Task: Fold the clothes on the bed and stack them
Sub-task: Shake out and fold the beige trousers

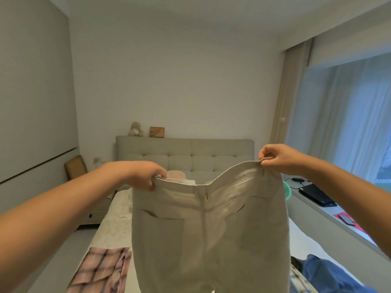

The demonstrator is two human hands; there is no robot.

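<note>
Trousers (209,229) in a pale beige cloth fill the lower middle of the frame, held up in the air by the waistband so that the back pockets face the camera and the legs hang down past the bottom edge. The left hand (139,174), left of centre, grips one end of the waistband with its fingers curled over the cloth. The right hand (279,158), right of centre and a little higher, pinches the other end between thumb and bent fingers, so the waistband slopes upward to the right and sags in the middle.

Behind and below the trousers lies the bed (110,225), with a light cover and a padded grey headboard (184,151) at the middle of the frame. A pink checked garment (99,269) lies folded flat on the bed at the lower left. A blue garment (330,273) lies crumpled on the bed at the lower right, partly over a dark piece of cloth that is too hidden to make out.

On top of the headboard sit a small teddy bear (135,129) and, just beside it, a brown frame (157,132). At the right edge a laptop (316,194) rests on the window ledge (338,220) below sheer curtains (349,115).
</note>
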